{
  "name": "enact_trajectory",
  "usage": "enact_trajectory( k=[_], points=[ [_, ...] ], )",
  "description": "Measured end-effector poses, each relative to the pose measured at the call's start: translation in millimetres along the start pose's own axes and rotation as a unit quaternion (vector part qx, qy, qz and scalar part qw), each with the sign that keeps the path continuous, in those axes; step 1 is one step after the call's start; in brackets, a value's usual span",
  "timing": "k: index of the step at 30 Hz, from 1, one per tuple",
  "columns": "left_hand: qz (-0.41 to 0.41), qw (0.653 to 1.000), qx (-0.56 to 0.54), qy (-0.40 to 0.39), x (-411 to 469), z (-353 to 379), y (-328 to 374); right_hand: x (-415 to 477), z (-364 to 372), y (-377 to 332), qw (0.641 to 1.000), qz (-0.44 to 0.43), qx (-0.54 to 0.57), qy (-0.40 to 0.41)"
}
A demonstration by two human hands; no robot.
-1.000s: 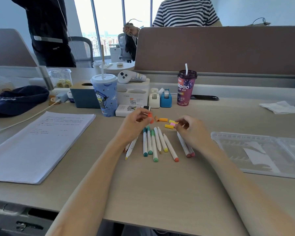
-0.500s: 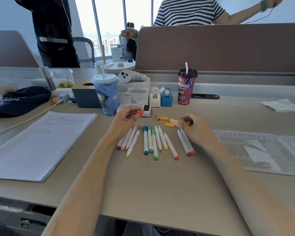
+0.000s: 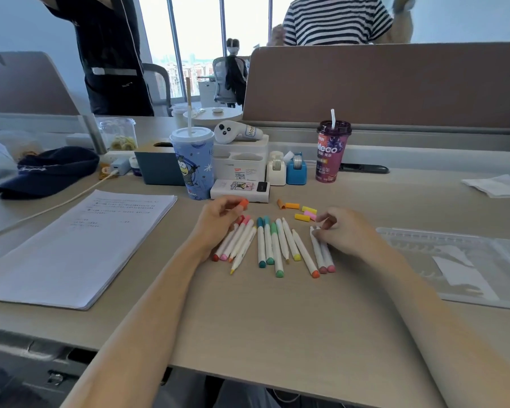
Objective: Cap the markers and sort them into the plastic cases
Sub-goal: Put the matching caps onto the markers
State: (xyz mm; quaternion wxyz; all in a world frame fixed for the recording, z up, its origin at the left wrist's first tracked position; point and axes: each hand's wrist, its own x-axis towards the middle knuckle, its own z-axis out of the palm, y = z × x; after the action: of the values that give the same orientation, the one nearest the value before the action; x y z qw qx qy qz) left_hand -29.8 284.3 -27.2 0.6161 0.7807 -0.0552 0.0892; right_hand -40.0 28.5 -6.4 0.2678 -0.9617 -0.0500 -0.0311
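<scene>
Several white-barrelled markers point(image 3: 273, 245) with coloured ends lie in a fan on the desk in front of me. Loose caps point(image 3: 304, 213), orange, yellow and pink, lie just beyond them. My left hand point(image 3: 218, 220) hovers over the leftmost markers and pinches an orange-red cap point(image 3: 243, 204) between thumb and fingertips. My right hand point(image 3: 343, 231) rests on the two rightmost markers point(image 3: 323, 256), fingers curled at their far ends; whether it grips them is unclear. The clear plastic case point(image 3: 454, 260) lies open to the right.
A stack of printed paper point(image 3: 77, 245) lies at the left. Behind the markers stand a blue cup point(image 3: 193, 163), a small white box point(image 3: 240, 190), tape dispensers point(image 3: 287, 169) and a purple drink cup point(image 3: 331, 154). A dark cap point(image 3: 47, 169) sits far left. People stand beyond the divider.
My left hand drew back to the left with the orange-red cap, uncovering the markers under it. My right hand settled onto the two rightmost markers.
</scene>
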Motion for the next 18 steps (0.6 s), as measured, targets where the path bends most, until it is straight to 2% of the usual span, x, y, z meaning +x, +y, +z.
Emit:
enact_trajectory(
  k=[5, 11, 18],
  points=[
    [-0.013, 0.998, -0.058, 0.011, -6.2, 8.6, 4.5, 1.0, -6.4, 2.8, 1.000, 0.006, 0.028, 0.010],
    [-0.009, 0.993, -0.094, 0.069, -9.7, 30.4, 6.4, -0.9, -11.0, -0.2, 0.997, 0.006, 0.032, -0.063],
    [-0.007, 0.996, -0.082, 0.047, -9.7, 36.1, 7.3, -2.8, -8.3, -4.3, 0.998, -0.023, 0.019, -0.048]
  ],
)
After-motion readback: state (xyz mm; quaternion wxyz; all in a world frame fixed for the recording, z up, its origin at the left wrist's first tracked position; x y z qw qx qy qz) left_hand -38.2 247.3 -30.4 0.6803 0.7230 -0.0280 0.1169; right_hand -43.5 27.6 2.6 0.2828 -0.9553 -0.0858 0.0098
